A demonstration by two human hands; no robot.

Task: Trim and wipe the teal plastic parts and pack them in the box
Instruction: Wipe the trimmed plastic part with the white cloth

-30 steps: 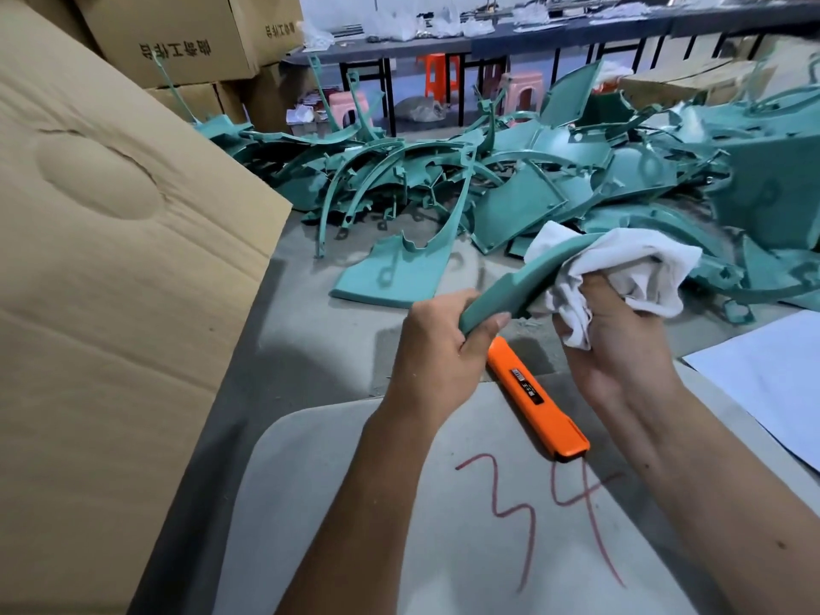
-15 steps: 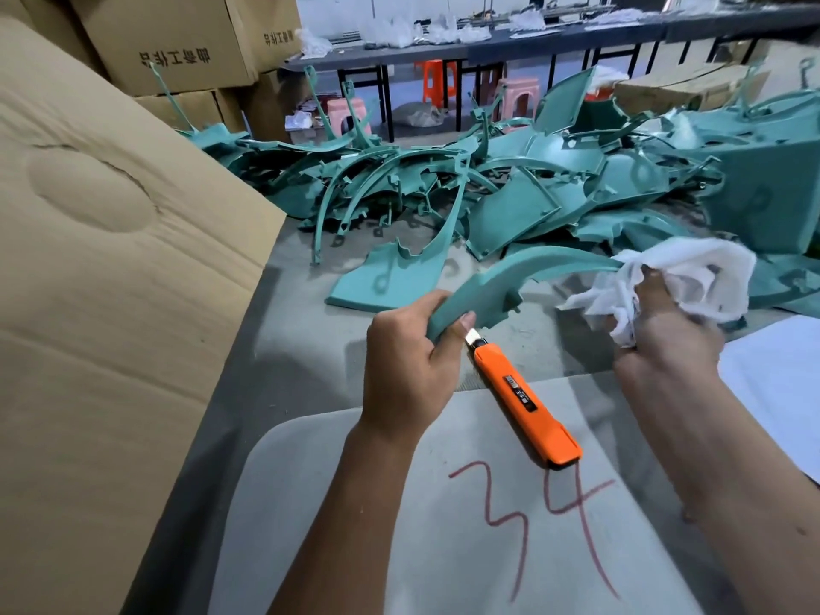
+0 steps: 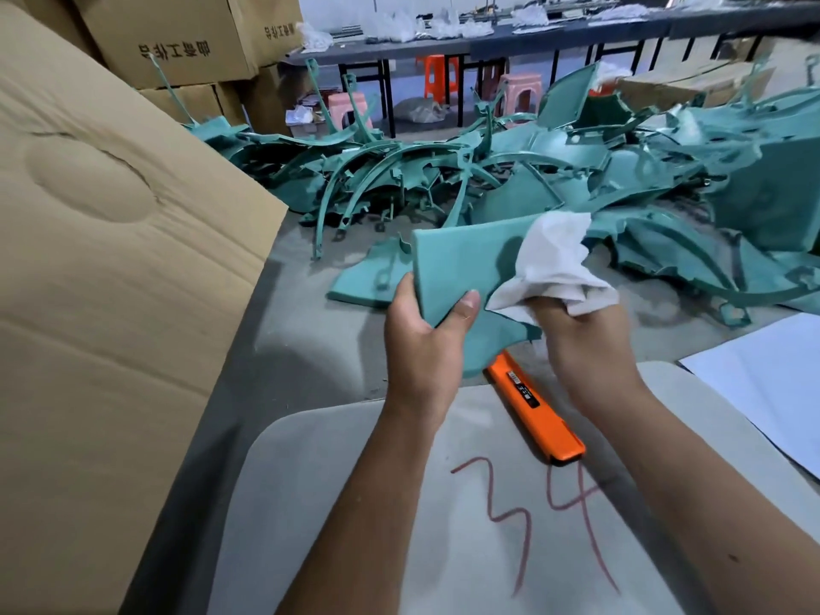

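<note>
Part (image 3: 461, 268) got flipped broad face up since 0.5 s back, left hand (image 3: 421, 348) pinching its near edge above the table (image 3: 310, 348); right hand (image 3: 585, 344) bunching the rag (image 3: 554, 264) onto it now; red 34 (image 3: 541, 517) on the pad (image 3: 355, 503), orange knife (image 3: 537, 415) label unreadable.

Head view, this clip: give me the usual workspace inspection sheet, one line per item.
Surface: grey table, pale board marked 34.
Job's things: teal part held; white cloth on it; teal pile behind; cardboard box left.
Clutter: orange knife, white sheet.
Grippers: left hand grips part; right hand grips cloth.
Cables: nothing seen.
Surroundings: stacked cartons, stools, far tables.
</note>
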